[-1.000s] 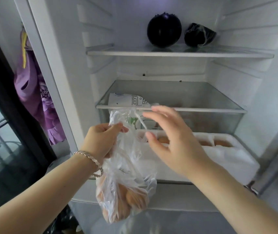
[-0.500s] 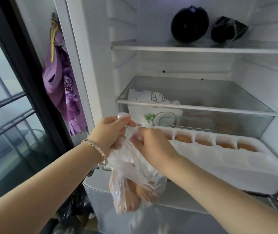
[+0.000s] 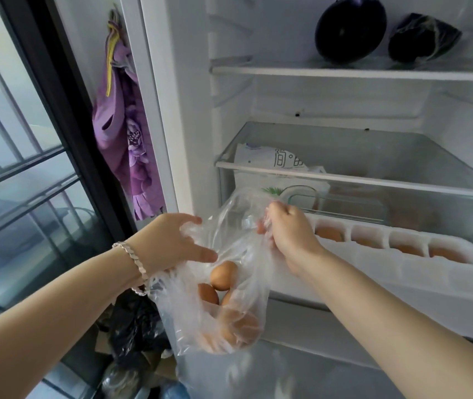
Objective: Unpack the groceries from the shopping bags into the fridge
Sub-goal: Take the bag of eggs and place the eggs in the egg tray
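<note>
A clear plastic bag [image 3: 223,318] holding several brown eggs [image 3: 223,275] hangs in front of the open fridge. My left hand [image 3: 172,240] holds the bag's left rim, fingers spread against the plastic. My right hand [image 3: 287,228] grips the right rim, and the mouth of the bag is pulled wide between the two. Just right of the bag a white egg tray [image 3: 402,272] juts out of the fridge, with brown eggs in several of its cells.
A dark eggplant [image 3: 350,27] and a wrapped dark vegetable [image 3: 422,38] lie on the top shelf. A white printed carton [image 3: 278,174] stands in the glass-lidded drawer. A purple cloth [image 3: 126,133] hangs left of the fridge. Dark bags [image 3: 134,329] lie on the floor below.
My right hand reached to the bag's top and took hold of its rim. Both hands then drew apart, opening the bag so the eggs show. The view shifted left.
</note>
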Demonstrator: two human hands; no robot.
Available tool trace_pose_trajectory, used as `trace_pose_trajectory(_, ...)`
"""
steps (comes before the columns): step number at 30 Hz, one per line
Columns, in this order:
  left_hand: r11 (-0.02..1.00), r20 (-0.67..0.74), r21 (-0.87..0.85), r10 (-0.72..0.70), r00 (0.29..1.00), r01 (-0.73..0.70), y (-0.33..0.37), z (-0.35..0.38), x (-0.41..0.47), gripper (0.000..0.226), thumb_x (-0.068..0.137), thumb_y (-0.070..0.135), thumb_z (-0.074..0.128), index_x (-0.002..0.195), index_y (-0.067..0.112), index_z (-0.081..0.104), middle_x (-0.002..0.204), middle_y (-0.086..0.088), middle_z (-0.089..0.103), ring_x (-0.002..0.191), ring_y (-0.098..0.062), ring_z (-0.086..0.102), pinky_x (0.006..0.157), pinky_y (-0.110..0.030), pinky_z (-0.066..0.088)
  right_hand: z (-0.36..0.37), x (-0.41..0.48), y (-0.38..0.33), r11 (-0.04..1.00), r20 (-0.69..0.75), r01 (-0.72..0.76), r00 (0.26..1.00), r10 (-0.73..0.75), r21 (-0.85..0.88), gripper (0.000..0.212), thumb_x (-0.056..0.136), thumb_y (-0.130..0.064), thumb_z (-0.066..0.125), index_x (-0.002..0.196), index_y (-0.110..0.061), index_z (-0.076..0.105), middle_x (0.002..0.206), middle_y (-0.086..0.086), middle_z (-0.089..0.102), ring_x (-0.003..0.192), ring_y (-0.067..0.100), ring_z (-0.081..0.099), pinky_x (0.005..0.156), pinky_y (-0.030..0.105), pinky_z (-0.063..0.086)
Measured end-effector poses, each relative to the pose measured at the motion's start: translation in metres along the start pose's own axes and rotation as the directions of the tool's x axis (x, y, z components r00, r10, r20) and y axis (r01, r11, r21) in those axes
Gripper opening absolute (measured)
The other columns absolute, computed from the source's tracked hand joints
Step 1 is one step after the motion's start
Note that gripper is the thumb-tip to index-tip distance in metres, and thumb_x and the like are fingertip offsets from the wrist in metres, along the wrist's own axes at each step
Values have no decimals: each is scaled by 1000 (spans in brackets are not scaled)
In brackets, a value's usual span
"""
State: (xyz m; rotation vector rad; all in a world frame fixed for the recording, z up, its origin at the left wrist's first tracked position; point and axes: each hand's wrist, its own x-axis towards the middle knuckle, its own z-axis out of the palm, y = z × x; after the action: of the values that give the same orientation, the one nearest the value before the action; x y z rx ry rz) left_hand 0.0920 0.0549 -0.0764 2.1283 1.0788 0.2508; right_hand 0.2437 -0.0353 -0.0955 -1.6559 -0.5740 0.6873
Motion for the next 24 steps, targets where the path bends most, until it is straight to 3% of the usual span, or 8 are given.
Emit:
trace_pose_trajectory(2,993,50,110,-48,998,42,-5,-4,-1,53,71,23,78,120,17,58,73,2,59,47,-8,51,49,-20,49,0,0,-3,999,-18,-24,1000,24,30,34,92,-13,33,59,-12,40,48,-1,44,26,4,31,32,10,23)
trace_pose_trajectory(4,989,90,126,-83,992,71,-8,-11,-4,13,74,19,72,86,18,66,72,-1,61,42,-10,49,42,-21,47,0,1,-3,997,-38,-43,998,45,60,33,91,-13,33,59,-15,37,49,-2,37,29,5,27,35,11,22)
trace_pose_trajectory(7,990,120,118,-86,989,72,-13,-18,-6,32,81,13,62,50,16,52,54,-2,48,32,-5,35,38,-14,34,0,4,-2,993,-73,-83,993,89,83,32,91,-15,33,59,-17,37,51,-2,37,38,9,25,42,19,22)
trace_pose_trajectory(13,963,55,-239,-119,991,128,-19,-4,-13,20,95,10,42,77,7,49,53,-1,34,28,-6,27,30,-14,24,-4,0,-8,979,-15,-156,987,159,128,28,96,-19,36,70,-15,48,60,-2,49,40,9,28,36,16,22)
trace_pose_trajectory(16,875,-10,-469,-145,989,124,-17,5,-13,33,95,16,40,72,-1,58,56,-8,53,36,-14,29,33,-15,24,-4,-1,-10,976,25,-191,982,189,105,19,97,-24,38,91,-15,53,69,-2,54,31,5,29,32,13,22)
trace_pose_trajectory(19,739,-27,-661,-196,980,130,-12,10,-8,32,93,16,41,61,10,43,44,1,48,40,-13,30,34,-14,20,-3,1,-11,966,75,-211,977,201,151,21,97,-22,40,82,-16,53,65,-2,54,37,7,34,33,15,26)
trace_pose_trajectory(22,780,71,-619,-64,995,94,-12,12,-6,27,84,35,55,70,16,43,44,10,39,33,-5,26,36,-14,19,0,0,-14,958,147,-213,971,187,191,21,96,-21,42,78,-16,52,55,-4,52,44,10,35,41,20,28)
trace_pose_trajectory(24,871,109,-491,72,991,-9,-6,14,-8,40,66,51,73,90,24,58,56,11,57,44,-1,50,45,-14,37,3,-2,-17,966,215,-183,966,142,183,24,96,-19,42,75,-15,52,51,-4,51,38,7,39,36,16,29)
